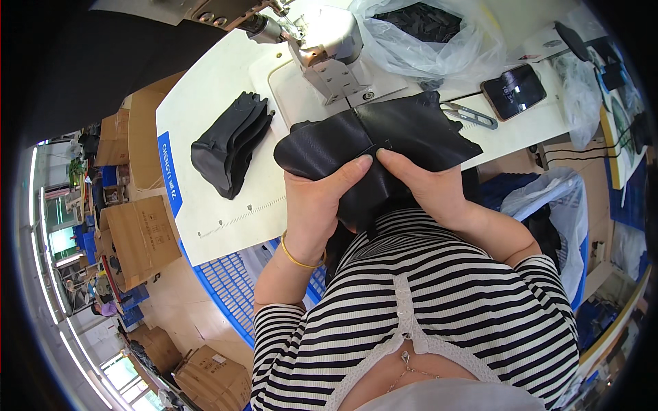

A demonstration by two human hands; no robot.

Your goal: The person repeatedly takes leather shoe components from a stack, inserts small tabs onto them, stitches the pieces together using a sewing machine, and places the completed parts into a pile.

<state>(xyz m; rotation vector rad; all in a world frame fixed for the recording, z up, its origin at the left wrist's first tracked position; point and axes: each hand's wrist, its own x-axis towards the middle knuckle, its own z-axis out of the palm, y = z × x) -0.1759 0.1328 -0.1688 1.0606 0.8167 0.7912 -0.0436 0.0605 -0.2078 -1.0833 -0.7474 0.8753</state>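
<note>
Together — left hand [315,195], right hand [439,192] — thumbs [352,172] atop black leathery piece [325,140].

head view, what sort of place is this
Probably a sewing workshop: an industrial sewing machine with black leather-like material held in front of it, thread snips lying nearby, and cardboard boxes on the floor.

Held leather [418,130]: plain black
Stacked pieces [223,154]: black to dark grey
Table [199,212]: off-white, blue strip [169,175] at its edge
Sewing machine [339,38]: white with silver metal
Shirt [473,281]: black and white stripes, white trim [404,301]
Bracelet [298,260]: golden yellow
Phone [514,92]: black
Snips [476,117]: grey
Basket [223,288]: bright blue
Boxes [140,240]: brown
Bag [473,56]: see-through white
</note>
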